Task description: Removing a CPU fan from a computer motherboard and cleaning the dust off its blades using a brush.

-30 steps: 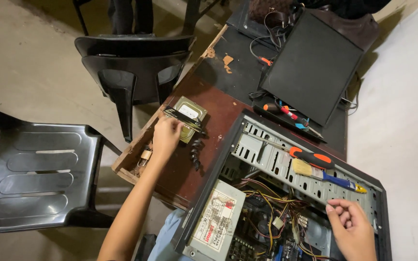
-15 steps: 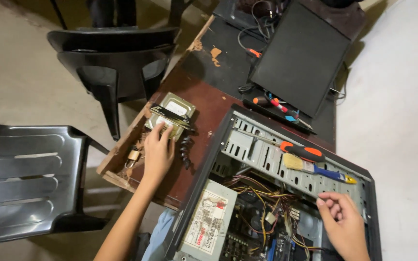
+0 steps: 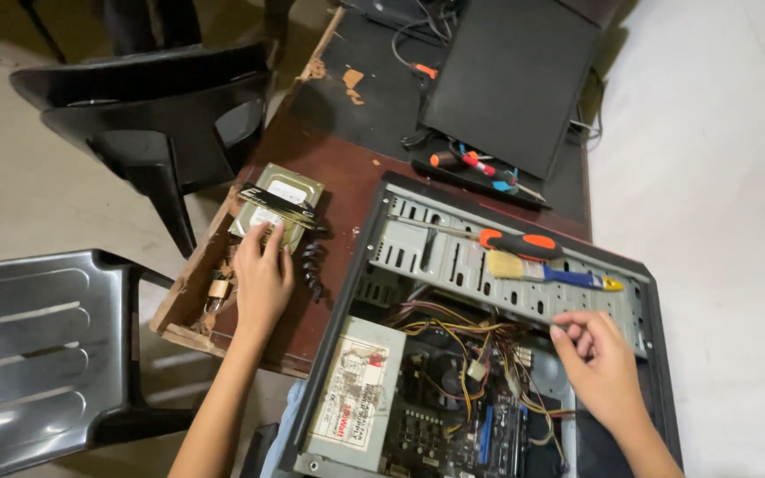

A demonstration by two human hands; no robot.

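An open computer case (image 3: 639, 292) lies on its side on a brown wooden table (image 3: 347, 190). My left hand (image 3: 263, 279) rests flat on the table, its fingertips touching a hard drive (image 3: 287, 190) with a black strip lying across it. My right hand (image 3: 599, 367) is inside the case, fingers curled over the tangle of coloured wires (image 3: 480, 341) near the metal drive bay. I cannot make out anything held in it. A power supply (image 3: 351, 403) sits at the case's near left corner.
An orange-handled screwdriver (image 3: 515, 242) and a blue-handled brush (image 3: 546, 272) lie on the drive bay. A black case panel (image 3: 511, 80) and more tools (image 3: 480, 165) sit at the table's far end. Two black plastic chairs (image 3: 148, 106) (image 3: 42, 354) stand left. A padlock (image 3: 217, 289) lies by the table's broken edge.
My left hand has slid back toward me along the table, from over the hard drive to just below it. My right hand has stayed inside the case.
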